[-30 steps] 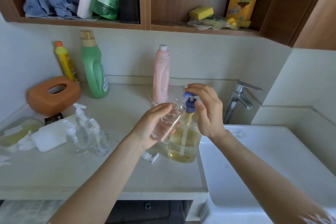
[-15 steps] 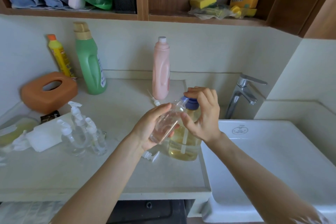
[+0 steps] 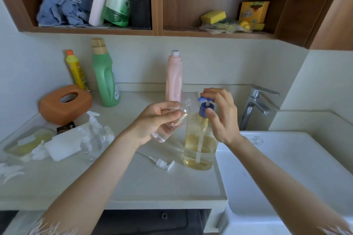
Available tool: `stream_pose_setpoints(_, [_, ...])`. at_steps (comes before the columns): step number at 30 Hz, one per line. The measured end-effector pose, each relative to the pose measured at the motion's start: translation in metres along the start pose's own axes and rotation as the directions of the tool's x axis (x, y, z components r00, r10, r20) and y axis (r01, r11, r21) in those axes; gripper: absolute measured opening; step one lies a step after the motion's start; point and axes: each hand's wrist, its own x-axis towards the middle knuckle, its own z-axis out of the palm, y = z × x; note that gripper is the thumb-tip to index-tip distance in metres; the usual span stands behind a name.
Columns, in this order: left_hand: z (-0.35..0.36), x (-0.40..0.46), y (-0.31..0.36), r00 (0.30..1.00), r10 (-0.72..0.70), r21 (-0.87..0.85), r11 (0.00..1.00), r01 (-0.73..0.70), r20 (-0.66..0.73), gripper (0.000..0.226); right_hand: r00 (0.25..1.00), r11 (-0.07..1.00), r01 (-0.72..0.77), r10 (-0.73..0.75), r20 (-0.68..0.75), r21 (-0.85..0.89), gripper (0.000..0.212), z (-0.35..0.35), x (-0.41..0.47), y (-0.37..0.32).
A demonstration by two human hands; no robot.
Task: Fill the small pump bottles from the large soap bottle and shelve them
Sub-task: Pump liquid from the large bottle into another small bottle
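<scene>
The large clear soap bottle (image 3: 198,150) with yellow liquid and a blue pump head (image 3: 205,101) stands at the counter's right edge. My right hand (image 3: 221,118) rests its fingertips on top of the raised pump head, thumb beside the blue collar. My left hand (image 3: 154,120) grips a small clear bottle (image 3: 168,129) without its cap, tilted with its mouth toward the pump spout. A loose white pump cap (image 3: 162,164) lies on the counter below. Several small pump bottles (image 3: 95,135) stand grouped at the left.
A white sink (image 3: 286,168) and chrome tap (image 3: 256,105) are at the right. Pink (image 3: 173,78), green (image 3: 105,78) and yellow (image 3: 75,70) bottles stand by the wall, an orange tissue box (image 3: 65,103) beside them. Wooden shelves (image 3: 191,31) above hold sponges, cloth and a green bottle.
The blue pump head has risen from its pressed-down position and my right hand's fingers have lifted with it. My left hand keeps the small bottle at the spout.
</scene>
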Motion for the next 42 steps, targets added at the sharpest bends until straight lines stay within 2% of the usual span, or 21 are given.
stream_pose_setpoints(3, [-0.013,-0.011,0.019,0.997,0.069,-0.036,0.997,-0.067,0.037,0.096,1.000,1.000,-0.016,0.016,-0.024,0.004,0.035,0.005,-0.001,-0.005])
stream_pose_setpoints(5, [-0.018,-0.014,0.027,0.994,0.108,0.022,0.994,-0.109,0.024,0.087,0.999,1.000,-0.030,0.030,-0.026,-0.001,0.033,0.006,0.000,-0.007])
stream_pose_setpoints(7, [-0.020,-0.017,0.033,0.989,0.136,0.120,0.985,-0.127,-0.065,0.066,0.999,0.999,-0.044,0.044,-0.024,-0.009,0.032,0.007,0.001,-0.008])
stream_pose_setpoints(8, [-0.021,-0.018,0.035,0.983,0.152,0.169,0.976,-0.134,-0.099,0.063,0.999,0.999,-0.048,0.048,-0.023,-0.015,0.032,0.008,0.001,-0.008])
stream_pose_setpoints(13, [-0.016,-0.022,0.039,0.948,0.292,0.350,0.907,-0.233,-0.128,0.063,0.998,0.998,-0.049,0.047,-0.043,-0.026,0.031,0.012,-0.001,-0.008])
stream_pose_setpoints(17, [-0.013,-0.023,0.034,0.954,0.297,0.364,0.894,-0.262,-0.043,0.053,0.996,0.998,-0.056,0.056,-0.065,-0.001,0.032,0.015,-0.003,-0.008])
stream_pose_setpoints(22, [-0.011,-0.020,0.028,0.945,0.322,0.318,0.903,-0.289,-0.056,0.040,0.997,0.999,-0.050,0.050,-0.054,0.003,0.033,0.015,0.000,-0.007])
stream_pose_setpoints(26, [-0.018,-0.014,0.022,0.960,0.266,0.230,0.943,-0.241,-0.084,0.052,0.998,0.999,-0.051,0.051,-0.027,-0.001,0.032,0.013,-0.002,-0.006])
stream_pose_setpoints(30, [-0.012,-0.010,0.011,0.968,0.247,0.318,0.922,-0.221,-0.043,0.035,0.999,0.998,-0.045,0.046,-0.009,0.050,0.033,0.010,0.000,-0.005])
stream_pose_setpoints(36, [0.007,-0.009,-0.015,0.982,0.187,0.348,0.921,-0.176,0.000,0.052,0.999,0.998,-0.043,0.043,0.017,0.051,0.035,0.010,-0.002,-0.005])
stream_pose_setpoints(39, [0.018,-0.007,-0.021,0.979,0.203,0.300,0.934,-0.195,0.003,0.046,0.999,0.998,-0.042,0.041,0.026,0.049,0.035,0.008,-0.003,-0.003])
stream_pose_setpoints(42, [0.024,-0.003,-0.023,0.973,0.230,0.339,0.915,-0.219,0.006,0.039,0.998,0.996,-0.059,0.058,0.023,0.061,0.036,0.006,-0.002,0.000])
